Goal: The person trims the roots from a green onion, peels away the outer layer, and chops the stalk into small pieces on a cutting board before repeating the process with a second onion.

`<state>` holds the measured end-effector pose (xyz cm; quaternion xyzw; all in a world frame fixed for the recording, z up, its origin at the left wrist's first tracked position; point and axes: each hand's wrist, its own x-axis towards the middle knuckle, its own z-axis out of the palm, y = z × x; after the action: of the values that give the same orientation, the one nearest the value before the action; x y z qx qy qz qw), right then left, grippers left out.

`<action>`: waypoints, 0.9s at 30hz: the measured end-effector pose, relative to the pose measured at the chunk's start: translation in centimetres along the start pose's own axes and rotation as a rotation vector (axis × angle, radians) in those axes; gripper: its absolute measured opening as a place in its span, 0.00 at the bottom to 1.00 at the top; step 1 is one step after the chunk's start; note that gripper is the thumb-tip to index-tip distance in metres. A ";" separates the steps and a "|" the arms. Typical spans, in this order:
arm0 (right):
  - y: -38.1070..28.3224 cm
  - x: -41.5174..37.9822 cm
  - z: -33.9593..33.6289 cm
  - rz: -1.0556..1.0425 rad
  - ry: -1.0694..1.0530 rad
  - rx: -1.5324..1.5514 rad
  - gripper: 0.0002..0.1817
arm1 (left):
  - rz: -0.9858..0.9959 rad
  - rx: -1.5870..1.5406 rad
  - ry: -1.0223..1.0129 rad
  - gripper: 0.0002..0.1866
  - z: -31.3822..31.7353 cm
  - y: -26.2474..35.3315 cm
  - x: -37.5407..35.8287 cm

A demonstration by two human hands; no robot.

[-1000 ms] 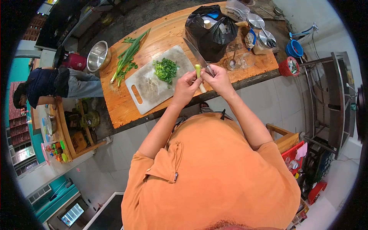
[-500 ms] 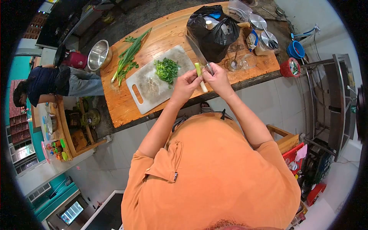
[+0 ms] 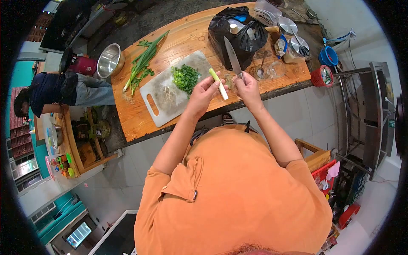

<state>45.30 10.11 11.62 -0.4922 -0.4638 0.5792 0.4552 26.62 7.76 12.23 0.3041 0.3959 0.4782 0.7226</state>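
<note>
Swung away from the onion stalk (image 3: 219,86), the knife (image 3: 232,55) was gripped in the right hand (image 3: 248,89), while the left hand (image 3: 203,92) held the stalk near the edge of the cutting board (image 3: 161,88).

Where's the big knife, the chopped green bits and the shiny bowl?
Big knife (image 3: 231,54): head view, middle of blade.
Chopped green bits (image 3: 185,78): head view, middle of pile.
Shiny bowl (image 3: 109,62): head view, inner wall.
</note>
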 end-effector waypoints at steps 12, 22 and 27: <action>-1.3 -0.5 0.5 -0.082 -0.012 0.083 0.12 | -0.010 -0.138 0.010 0.27 -0.1 0.6 0.2; -1.9 -0.8 1.2 -0.152 -0.220 -0.241 0.20 | -0.017 -0.167 -0.015 0.23 -0.9 0.5 -0.1; -2.9 -0.8 0.9 -0.125 -0.289 -0.393 0.16 | -0.041 -0.205 -0.048 0.21 -1.4 0.3 -0.3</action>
<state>44.72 9.70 14.66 -0.4538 -0.6574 0.5128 0.3146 25.23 7.71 11.81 0.2318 0.3334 0.4938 0.7690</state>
